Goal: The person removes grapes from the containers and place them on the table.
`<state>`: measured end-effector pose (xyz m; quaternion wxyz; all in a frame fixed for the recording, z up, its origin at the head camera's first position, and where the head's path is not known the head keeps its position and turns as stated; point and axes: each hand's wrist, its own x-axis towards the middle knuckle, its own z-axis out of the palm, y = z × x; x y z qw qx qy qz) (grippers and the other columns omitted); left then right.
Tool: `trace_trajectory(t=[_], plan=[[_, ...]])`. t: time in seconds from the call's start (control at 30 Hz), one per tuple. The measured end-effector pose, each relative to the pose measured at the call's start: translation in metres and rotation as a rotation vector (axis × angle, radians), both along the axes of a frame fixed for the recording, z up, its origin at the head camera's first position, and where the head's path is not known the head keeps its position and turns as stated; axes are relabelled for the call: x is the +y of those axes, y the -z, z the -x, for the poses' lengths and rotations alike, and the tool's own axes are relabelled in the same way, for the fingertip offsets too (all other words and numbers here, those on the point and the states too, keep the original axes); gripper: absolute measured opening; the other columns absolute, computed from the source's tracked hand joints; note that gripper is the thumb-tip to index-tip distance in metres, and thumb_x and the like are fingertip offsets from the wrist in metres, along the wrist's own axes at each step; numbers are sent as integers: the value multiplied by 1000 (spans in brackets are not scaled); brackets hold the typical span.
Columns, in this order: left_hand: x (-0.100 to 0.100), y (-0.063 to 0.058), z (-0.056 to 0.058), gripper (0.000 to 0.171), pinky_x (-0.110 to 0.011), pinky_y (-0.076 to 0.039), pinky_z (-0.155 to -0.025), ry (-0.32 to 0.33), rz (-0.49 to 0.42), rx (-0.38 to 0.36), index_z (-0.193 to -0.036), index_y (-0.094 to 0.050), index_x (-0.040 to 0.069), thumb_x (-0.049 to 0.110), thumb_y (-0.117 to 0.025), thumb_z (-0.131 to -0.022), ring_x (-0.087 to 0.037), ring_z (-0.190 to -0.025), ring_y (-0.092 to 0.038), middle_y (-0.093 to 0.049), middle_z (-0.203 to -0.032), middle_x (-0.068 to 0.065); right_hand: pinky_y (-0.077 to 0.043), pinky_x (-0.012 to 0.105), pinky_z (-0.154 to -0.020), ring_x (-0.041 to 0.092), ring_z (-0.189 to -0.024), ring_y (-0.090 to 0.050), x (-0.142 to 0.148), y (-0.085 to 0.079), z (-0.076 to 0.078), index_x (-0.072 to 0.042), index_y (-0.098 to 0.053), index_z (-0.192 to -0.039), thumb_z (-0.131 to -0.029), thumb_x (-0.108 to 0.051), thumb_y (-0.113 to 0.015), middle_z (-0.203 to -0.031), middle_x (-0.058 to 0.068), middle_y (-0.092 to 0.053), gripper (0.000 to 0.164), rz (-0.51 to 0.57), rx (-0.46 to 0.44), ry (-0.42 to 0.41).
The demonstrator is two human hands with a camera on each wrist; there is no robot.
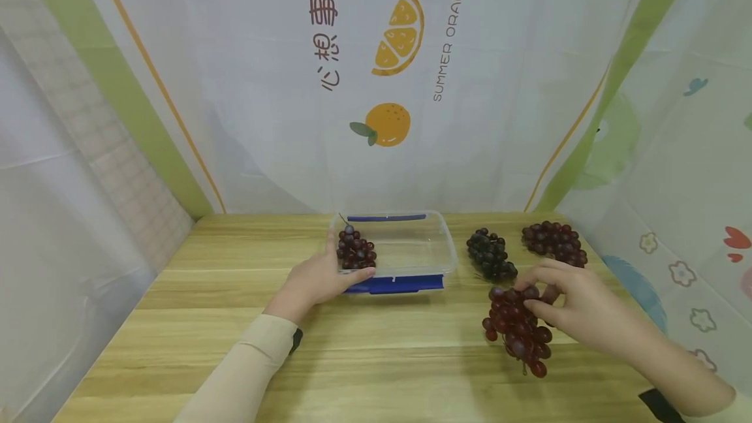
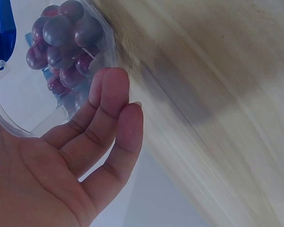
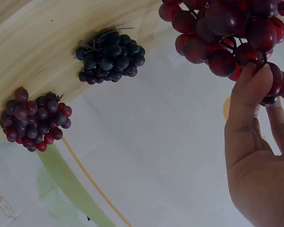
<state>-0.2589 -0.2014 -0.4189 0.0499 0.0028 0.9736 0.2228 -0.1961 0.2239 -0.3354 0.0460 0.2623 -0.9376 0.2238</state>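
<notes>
A transparent food container (image 1: 411, 250) with blue clips stands at the back middle of the table. Inside its left end lies a bunch of dark red grapes (image 1: 356, 252). My left hand (image 1: 320, 277) holds the container's front left corner, thumb along the front rim and fingers bent against the left wall. The fingers (image 2: 116, 92) show against the outer wall in the left wrist view. On the right, my right hand (image 1: 578, 299) pinches a bunch of red grapes (image 1: 519, 328) near its top, thumb on one side. That bunch hangs above the table.
A bunch of black grapes (image 1: 489, 254) lies right of the container. Behind my right hand, near the table's right edge, lies a bunch of dark red grapes (image 1: 555, 240). Printed curtains (image 1: 264, 116) enclose the wooden table (image 1: 194, 318) at the back and sides.
</notes>
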Motion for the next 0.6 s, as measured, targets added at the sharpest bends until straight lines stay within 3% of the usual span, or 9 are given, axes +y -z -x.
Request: trace_trajectory(t=[0.4, 0.6], plan=[[1, 0, -1, 138, -53, -60, -84, 5, 5, 0, -170, 19, 13, 94, -52, -85, -46, -117, -72, -56, -153, -33, -45, 26, -52, -5, -72, -55, 6, 4, 1, -22, -76, -116, -92, -7, -81, -127, 5, -74, 29, -16, -84, 43], [0, 1, 0, 138, -54, -60, -85, 6, 5, 1, -170, 17, 12, 95, -52, -84, -47, -120, -71, -53, -155, -33, -46, 26, -52, -5, -71, -54, 10, 8, 3, -21, -76, -115, -91, -7, -82, -122, 4, -74, 28, -38, -92, 54]])
